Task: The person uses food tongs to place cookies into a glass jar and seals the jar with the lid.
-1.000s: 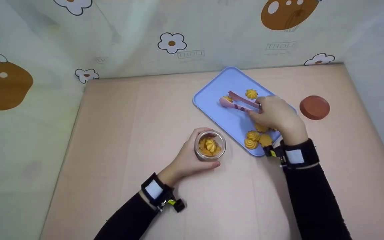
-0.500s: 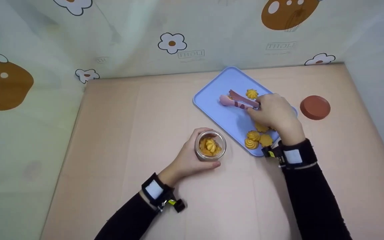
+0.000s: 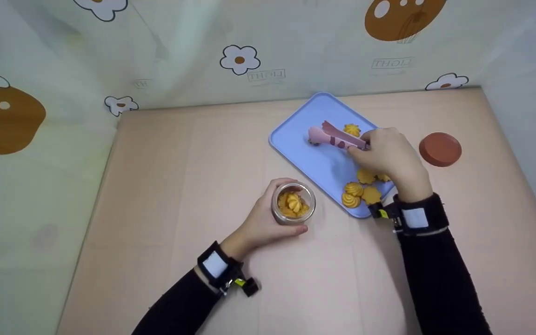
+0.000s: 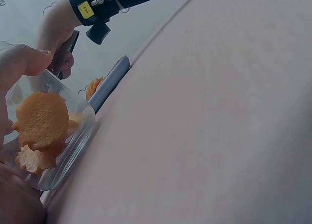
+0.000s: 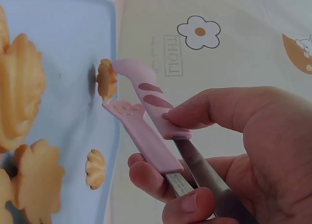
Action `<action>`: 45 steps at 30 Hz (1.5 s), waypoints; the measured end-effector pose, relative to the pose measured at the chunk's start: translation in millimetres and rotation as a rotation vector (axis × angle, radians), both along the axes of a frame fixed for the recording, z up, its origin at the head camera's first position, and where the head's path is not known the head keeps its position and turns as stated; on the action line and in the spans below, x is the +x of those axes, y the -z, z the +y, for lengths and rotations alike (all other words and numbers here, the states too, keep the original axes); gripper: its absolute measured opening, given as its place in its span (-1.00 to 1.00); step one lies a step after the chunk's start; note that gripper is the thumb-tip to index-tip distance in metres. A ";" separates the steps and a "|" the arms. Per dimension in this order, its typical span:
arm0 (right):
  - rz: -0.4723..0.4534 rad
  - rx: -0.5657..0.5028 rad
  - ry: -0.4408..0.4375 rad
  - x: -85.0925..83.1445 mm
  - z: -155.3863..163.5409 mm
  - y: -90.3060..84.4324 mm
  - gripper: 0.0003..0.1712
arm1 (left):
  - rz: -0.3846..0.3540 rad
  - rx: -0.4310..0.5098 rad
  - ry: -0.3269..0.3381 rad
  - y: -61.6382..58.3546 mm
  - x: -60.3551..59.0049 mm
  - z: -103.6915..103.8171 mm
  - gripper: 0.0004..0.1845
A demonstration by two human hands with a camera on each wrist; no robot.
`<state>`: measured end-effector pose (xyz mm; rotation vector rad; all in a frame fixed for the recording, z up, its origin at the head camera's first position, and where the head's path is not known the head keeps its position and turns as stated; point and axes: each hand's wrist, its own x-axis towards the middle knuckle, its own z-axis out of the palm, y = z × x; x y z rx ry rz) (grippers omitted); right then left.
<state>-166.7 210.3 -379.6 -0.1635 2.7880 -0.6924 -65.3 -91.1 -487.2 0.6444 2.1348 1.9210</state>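
1. The right hand (image 3: pixel 389 156) grips pink tongs (image 3: pixel 335 136), and their tips pinch a cookie (image 5: pixel 106 80). A second ago the tips were set around that cookie low on the tray (image 3: pixel 296 135); now they have closed on it and risen slightly, so the pick looks made.
2. The left hand (image 3: pixel 263 223) has not moved: its grip wraps the jar (image 3: pixel 293 203), which stands on the surface (image 3: pixel 179 186) near-left of the tongs' grip and is partly filled with cookies.
3. Just behind the tong tips lies a lone cookie (image 3: pixel 351 130); under and near the right hand lies a cluster of cookies (image 3: pixel 358 190) at the tray's near end.
4. A brown lid (image 3: pixel 440 149) sits on the surface to the right of the right hand, apart from the tray.
5. Between tongs and jar there is only bare tray and its near-left rim; nothing stands in the way.
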 end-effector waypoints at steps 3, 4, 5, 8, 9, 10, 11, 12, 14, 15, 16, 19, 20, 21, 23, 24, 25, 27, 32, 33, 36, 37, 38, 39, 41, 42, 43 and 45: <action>0.000 -0.002 0.002 0.0 2.0 -1.9 -0.50 | 0.003 0.002 0.005 0.2 0.1 -0.4 0.07; -0.001 -0.002 0.003 0.3 2.2 -2.5 -0.49 | 0.004 0.001 0.005 0.1 0.2 -0.5 0.07; -0.001 -0.002 0.004 0.5 2.5 -2.9 -0.49 | 0.004 0.002 0.005 0.0 0.3 -0.5 0.07; -0.006 0.000 0.006 0.9 3.3 -4.2 -0.48 | 0.004 -0.002 0.003 0.2 0.3 -0.8 0.07; -0.008 -0.001 0.007 1.2 3.6 -4.9 -0.47 | 0.005 -0.003 0.003 0.3 0.1 -0.8 0.07; -0.010 -0.003 0.008 1.5 3.9 -5.8 -0.47 | 0.008 -0.005 0.004 0.6 -0.2 -1.0 0.07; -0.011 -0.005 0.008 1.6 4.4 -6.6 -0.46 | 0.008 -0.006 0.004 0.8 -0.5 -1.0 0.07; -0.008 -0.006 0.006 1.7 5.0 -7.7 -0.45 | 0.009 -0.012 0.004 1.0 -0.8 -1.1 0.07; -0.002 -0.013 0.001 2.2 6.4 -10.3 -0.45 | 0.012 -0.023 0.004 1.0 -1.5 -1.2 0.06; 0.003 -0.019 -0.002 2.7 7.2 -11.9 -0.45 | 0.012 -0.027 0.003 0.8 -1.7 -1.2 0.06; 0.005 -0.029 -0.003 3.2 7.8 -13.8 -0.46 | 0.012 -0.032 0.002 0.2 -1.8 -1.4 0.06; 0.027 -0.056 -0.014 5.7 9.9 -20.5 -0.51 | 0.021 -0.038 -0.003 -1.5 -2.6 -1.4 0.04; 0.033 -0.067 -0.016 7.0 10.6 -23.2 -0.51 | 0.025 -0.035 -0.003 -1.9 -2.9 -1.1 0.04; 0.036 -0.079 -0.018 8.5 11.3 -25.9 -0.52 | 0.028 -0.034 -0.005 -2.5 -2.9 -0.7 0.04; 0.041 -0.094 -0.027 12.3 12.7 -32.0 -0.50 | 0.030 -0.033 -0.011 -2.9 -3.3 0.7 0.02; 0.043 -0.098 -0.029 14.3 13.4 -35.2 -0.48 | 0.029 -0.034 -0.015 -3.0 -3.7 1.6 0.02; 0.040 -0.105 -0.031 16.4 14.1 -38.4 -0.45 | 0.031 -0.037 -0.018 -3.1 -4.3 2.6 0.02; 0.039 -0.108 -0.034 20.5 15.6 -44.4 -0.42 | 0.032 -0.045 -0.027 -3.6 -6.7 4.7 0.02; 0.063 -0.100 -0.048 28.8 18.4 -55.3 -0.41 | 0.044 -0.085 -0.072 -4.4 -17.6 8.0 0.03; 0.071 -0.099 -0.051 30.1 18.7 -56.9 -0.42 | 0.045 -0.095 -0.088 -4.5 -20.1 8.3 0.03; 0.090 -0.094 -0.064 34.7 19.4 -61.4 -0.42 | 0.047 -0.121 -0.133 -4.7 -27.3 9.5 0.04; 0.097 -0.094 -0.068 36.4 19.6 -63.0 -0.43 | 0.050 -0.124 -0.145 -4.7 -29.9 10.2 0.04; 0.104 -0.096 -0.074 38.2 19.9 -64.6 -0.44 | 0.050 -0.125 -0.155 -4.3 -32.2 10.8 0.04; 0.111 -0.101 -0.081 40.2 20.3 -66.3 -0.45 | 0.048 -0.122 -0.163 -4.2 -34.3 11.5 0.04; 0.131 -0.107 -0.110 44.0 21.2 -69.6 -0.47 | 0.041 -0.112 -0.172 -3.6 -37.7 12.8 0.03; 0.138 -0.111 -0.125 46.0 21.5 -71.5 -0.48 | 0.038 -0.104 -0.174 -3.3 -39.2 13.4 0.03; 0.146 -0.115 -0.142 48.1 21.8 -73.3 -0.49 | 0.032 -0.097 -0.176 -2.7 -40.2 13.8 0.02; 0.168 -0.117 -0.180 52.4 21.9 -76.7 -0.53 | 0.022 -0.087 -0.176 -1.9 -41.3 14.3 0.02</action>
